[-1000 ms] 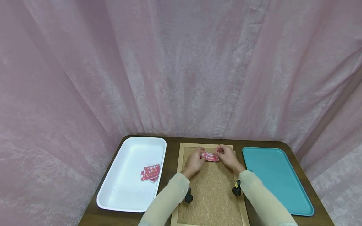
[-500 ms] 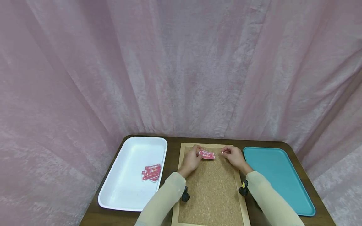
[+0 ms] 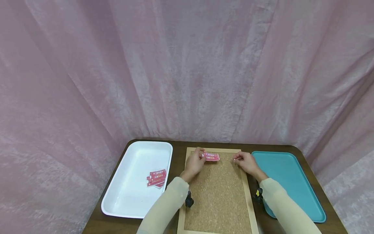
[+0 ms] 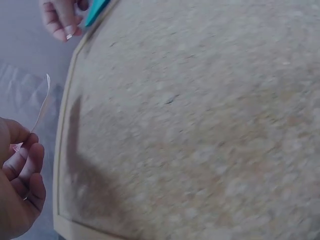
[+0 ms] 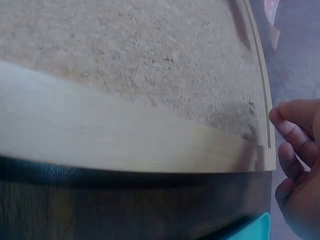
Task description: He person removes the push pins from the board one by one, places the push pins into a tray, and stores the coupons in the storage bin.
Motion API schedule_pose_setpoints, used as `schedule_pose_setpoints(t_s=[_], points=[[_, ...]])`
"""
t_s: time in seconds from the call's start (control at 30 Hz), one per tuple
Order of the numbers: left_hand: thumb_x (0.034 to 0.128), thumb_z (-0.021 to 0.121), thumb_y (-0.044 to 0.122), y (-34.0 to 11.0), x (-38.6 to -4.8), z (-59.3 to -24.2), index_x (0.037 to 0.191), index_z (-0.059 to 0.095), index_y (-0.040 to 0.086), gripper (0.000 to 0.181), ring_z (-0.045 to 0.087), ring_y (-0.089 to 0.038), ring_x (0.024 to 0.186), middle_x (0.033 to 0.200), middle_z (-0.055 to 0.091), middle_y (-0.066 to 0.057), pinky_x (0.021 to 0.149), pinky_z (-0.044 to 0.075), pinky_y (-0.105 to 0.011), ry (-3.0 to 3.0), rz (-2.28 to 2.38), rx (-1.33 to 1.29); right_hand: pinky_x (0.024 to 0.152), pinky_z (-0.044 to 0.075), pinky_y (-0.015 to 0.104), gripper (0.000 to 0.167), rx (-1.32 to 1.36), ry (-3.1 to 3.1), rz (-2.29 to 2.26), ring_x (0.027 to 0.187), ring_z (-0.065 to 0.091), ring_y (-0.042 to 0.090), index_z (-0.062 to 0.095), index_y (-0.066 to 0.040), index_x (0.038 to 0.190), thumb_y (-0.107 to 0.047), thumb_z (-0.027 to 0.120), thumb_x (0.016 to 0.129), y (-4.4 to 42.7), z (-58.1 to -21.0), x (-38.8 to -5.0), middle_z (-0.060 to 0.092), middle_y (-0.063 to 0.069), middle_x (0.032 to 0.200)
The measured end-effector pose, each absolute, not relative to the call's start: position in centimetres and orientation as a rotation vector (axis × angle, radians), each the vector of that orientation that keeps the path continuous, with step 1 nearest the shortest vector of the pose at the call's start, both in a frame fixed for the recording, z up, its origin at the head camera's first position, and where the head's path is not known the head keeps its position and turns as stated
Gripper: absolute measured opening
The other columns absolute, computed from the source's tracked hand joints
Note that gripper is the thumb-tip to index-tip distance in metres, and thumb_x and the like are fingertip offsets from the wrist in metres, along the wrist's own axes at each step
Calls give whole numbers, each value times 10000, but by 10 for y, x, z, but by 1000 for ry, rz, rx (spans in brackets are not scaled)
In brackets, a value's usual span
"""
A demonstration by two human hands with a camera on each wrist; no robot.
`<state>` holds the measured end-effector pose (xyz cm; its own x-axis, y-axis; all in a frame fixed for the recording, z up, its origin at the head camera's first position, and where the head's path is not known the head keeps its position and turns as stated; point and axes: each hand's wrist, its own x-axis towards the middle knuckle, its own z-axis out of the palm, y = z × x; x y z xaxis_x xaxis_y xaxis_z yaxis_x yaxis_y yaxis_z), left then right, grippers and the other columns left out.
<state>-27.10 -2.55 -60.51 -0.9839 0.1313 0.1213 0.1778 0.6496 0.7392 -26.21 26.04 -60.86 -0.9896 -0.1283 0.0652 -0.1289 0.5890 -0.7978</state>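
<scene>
In the head view my left hand (image 3: 194, 164) pinches a red printed paper coupon (image 3: 211, 156) by its left end, above the far left part of a framed corkboard (image 3: 217, 195). The left wrist view shows that coupon (image 4: 43, 110) nearly edge-on, its free end curving upward. Near the board's far right corner, my right hand (image 3: 246, 163) pinches a tiny whitish bit (image 4: 69, 36) between thumb and forefinger; what it is cannot be made out. From the right wrist, my right hand (image 5: 302, 155) appears beyond the board's wooden frame (image 5: 130, 140), with thumb and forefinger together.
A white tray (image 3: 125, 195) on the left holds several red coupons (image 3: 157, 176) in a loose pile. On the right lies a teal tray (image 3: 287, 182), partly under my right forearm. Dark wooden table (image 3: 176, 156) surrounds the board; a pink curtain (image 3: 187, 71) hangs behind.
Both hands were at the coupon; the right has let go and moved right with the tiny whitish bit. My left hand has carried the coupon slightly left and farther from me.
</scene>
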Motion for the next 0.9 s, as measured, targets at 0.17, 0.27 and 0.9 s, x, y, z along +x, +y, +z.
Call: schedule_pose_setpoints(t_s=[0.17,0.27,0.9], points=[[979,714,150,-37,-274,-598,1309,632,142,341,588,-90,694,904,744,-5,629,457,-310,-2769,-1242,-202,640,512,232,86,261,-2792,1387,761,659,148,737,77,1015,23,712,952,262,-607,-259,756,177,910],[973,719,147,-43,-275,-596,1302,636,135,340,614,-107,699,913,756,-26,621,466,-315,-2762,-1242,-195,661,513,236,91,275,-2782,1373,792,667,160,741,77,1016,28,711,946,265,-605,-258,756,177,919],[963,711,130,-90,-280,-571,1326,636,127,371,589,-129,649,874,733,-28,616,483,-332,-2727,-1198,-144,661,504,281,93,221,-2829,1344,772,620,197,743,37,1034,-25,716,969,284,-600,-254,735,94,882]])
